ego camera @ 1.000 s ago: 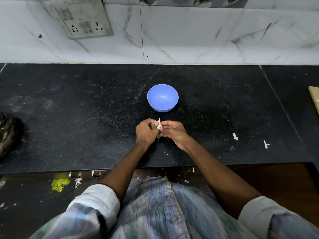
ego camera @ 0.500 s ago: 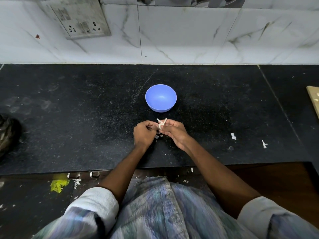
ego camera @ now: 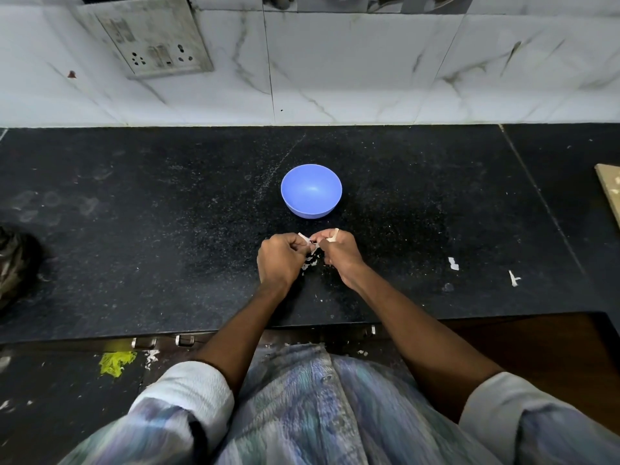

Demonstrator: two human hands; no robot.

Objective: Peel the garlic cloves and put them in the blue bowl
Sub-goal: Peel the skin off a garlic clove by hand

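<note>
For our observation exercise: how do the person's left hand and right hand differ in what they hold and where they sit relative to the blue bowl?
The left hand pinches a loose strip of white garlic skin; the right hand grips the pale garlic clove. The left hand sits below the blue bowl's left edge; the right hand sits below its right edge. Both are curled, close together above the black counter.

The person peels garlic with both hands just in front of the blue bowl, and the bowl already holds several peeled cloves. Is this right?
Not quite. The head view shows the blue bowl empty; the rest is right.
</note>
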